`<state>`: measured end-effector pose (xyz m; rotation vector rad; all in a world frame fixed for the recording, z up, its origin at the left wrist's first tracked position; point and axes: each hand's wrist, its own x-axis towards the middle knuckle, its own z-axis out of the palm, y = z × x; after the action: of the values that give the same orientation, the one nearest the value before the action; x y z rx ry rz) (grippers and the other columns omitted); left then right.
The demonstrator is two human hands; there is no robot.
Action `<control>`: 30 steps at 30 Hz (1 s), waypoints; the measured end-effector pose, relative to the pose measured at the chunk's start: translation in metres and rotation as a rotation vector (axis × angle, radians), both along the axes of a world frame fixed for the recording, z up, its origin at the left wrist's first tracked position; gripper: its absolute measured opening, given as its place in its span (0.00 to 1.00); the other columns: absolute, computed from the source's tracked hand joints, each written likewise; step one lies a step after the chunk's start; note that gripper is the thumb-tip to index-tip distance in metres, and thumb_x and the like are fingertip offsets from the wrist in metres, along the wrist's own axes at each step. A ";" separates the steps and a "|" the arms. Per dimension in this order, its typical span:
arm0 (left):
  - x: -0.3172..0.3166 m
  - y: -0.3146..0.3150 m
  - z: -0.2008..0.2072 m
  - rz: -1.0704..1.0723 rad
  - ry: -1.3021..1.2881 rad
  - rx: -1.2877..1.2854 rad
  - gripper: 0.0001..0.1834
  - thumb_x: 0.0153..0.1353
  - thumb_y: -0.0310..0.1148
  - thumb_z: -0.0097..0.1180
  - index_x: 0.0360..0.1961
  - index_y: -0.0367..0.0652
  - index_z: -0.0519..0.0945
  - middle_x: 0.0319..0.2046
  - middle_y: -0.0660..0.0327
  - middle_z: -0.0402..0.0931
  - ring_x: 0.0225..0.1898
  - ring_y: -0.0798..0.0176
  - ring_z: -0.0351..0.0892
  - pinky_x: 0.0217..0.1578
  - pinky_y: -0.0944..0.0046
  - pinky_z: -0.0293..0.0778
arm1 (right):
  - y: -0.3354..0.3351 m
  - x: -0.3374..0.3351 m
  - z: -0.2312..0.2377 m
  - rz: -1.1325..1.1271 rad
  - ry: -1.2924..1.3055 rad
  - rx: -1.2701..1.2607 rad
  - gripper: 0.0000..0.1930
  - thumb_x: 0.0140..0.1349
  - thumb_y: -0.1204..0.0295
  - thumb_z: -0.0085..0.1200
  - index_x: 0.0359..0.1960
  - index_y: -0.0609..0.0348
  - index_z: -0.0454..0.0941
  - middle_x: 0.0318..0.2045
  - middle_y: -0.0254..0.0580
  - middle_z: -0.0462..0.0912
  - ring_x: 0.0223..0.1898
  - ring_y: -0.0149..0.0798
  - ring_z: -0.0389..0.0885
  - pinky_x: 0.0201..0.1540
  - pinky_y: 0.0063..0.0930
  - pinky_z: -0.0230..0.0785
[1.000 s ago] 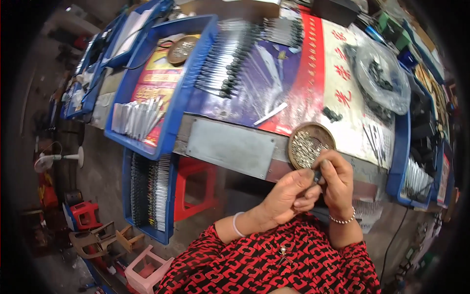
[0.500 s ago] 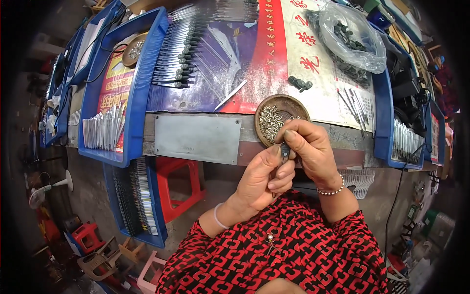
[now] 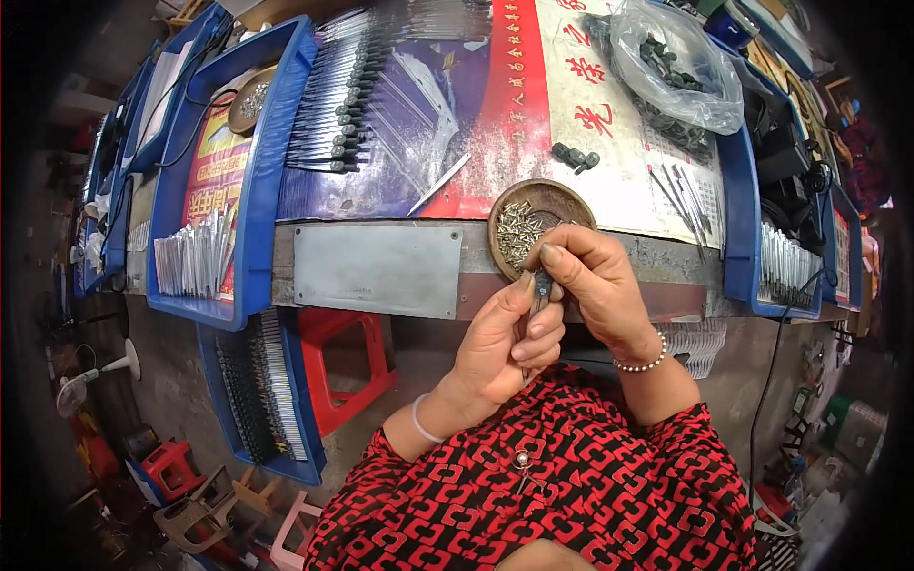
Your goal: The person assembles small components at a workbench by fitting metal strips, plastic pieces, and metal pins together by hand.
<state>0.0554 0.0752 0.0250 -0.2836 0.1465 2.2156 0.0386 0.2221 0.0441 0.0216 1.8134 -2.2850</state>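
Observation:
Just in front of the table edge, my two hands meet at a thin metal rod with a black head [image 3: 543, 284]. My left hand [image 3: 497, 350] is closed around the rod's shaft, thumb along it. From the other side my right hand [image 3: 602, 293] pinches at the top of the black head; whether a small part sits between those fingertips is hidden. Right behind the fingers stands a round wooden bowl [image 3: 574, 197] with many small metal screws [image 3: 516, 234] in it. Several loose black heads [image 3: 575, 157] lie beyond the bowl.
Black-headed rods [image 3: 333, 124] lie in a long row at the back left. A blue tray [image 3: 249, 224] with metal strips stands left, another blue tray [image 3: 747, 224] right. A clear bag [image 3: 678, 86] holds black parts. Below the table are a red stool [image 3: 328, 324] and a blue tray [image 3: 307, 471].
The whole view has shifted slightly. My right fingertips have slid up to the top of the black head, so more of it shows. My left hand keeps its hold.

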 end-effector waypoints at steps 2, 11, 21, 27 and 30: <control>-0.002 -0.001 -0.001 -0.005 0.000 0.006 0.15 0.66 0.45 0.44 0.37 0.43 0.69 0.20 0.69 0.62 0.13 0.78 0.52 0.14 0.77 0.50 | 0.007 -0.005 0.004 0.048 0.003 0.031 0.11 0.66 0.67 0.48 0.36 0.62 0.77 0.24 0.26 0.74 0.24 0.18 0.67 0.26 0.13 0.61; -0.006 -0.016 -0.005 0.083 0.028 -0.015 0.15 0.67 0.42 0.42 0.38 0.41 0.72 0.19 0.68 0.61 0.13 0.79 0.51 0.13 0.77 0.48 | 0.037 -0.034 0.008 0.038 0.477 0.964 0.07 0.56 0.77 0.52 0.37 0.63 0.75 0.29 0.47 0.75 0.30 0.47 0.75 0.34 0.32 0.68; 0.001 -0.021 -0.009 0.062 0.009 -0.003 0.14 0.66 0.42 0.44 0.40 0.41 0.72 0.19 0.69 0.62 0.12 0.79 0.52 0.13 0.77 0.49 | 0.016 -0.066 0.007 0.417 0.665 1.346 0.07 0.51 0.75 0.52 0.29 0.63 0.69 0.28 0.48 0.72 0.31 0.52 0.74 0.34 0.42 0.67; 0.003 -0.019 -0.008 0.036 0.078 -0.018 0.15 0.67 0.43 0.43 0.39 0.40 0.71 0.19 0.69 0.62 0.13 0.79 0.53 0.13 0.77 0.50 | 0.014 -0.071 0.012 0.541 0.683 1.422 0.08 0.50 0.74 0.52 0.27 0.65 0.67 0.27 0.50 0.72 0.31 0.53 0.74 0.33 0.42 0.67; 0.004 -0.018 -0.008 0.043 0.099 -0.001 0.15 0.67 0.43 0.42 0.39 0.40 0.71 0.19 0.69 0.62 0.12 0.79 0.54 0.13 0.77 0.51 | 0.010 -0.070 0.014 0.561 0.718 1.442 0.08 0.48 0.76 0.53 0.27 0.65 0.67 0.27 0.51 0.73 0.31 0.53 0.75 0.34 0.42 0.67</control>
<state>0.0590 0.0572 0.0169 -0.1795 0.1969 2.2729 -0.0317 0.2321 0.0580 -0.9758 2.8333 -0.2814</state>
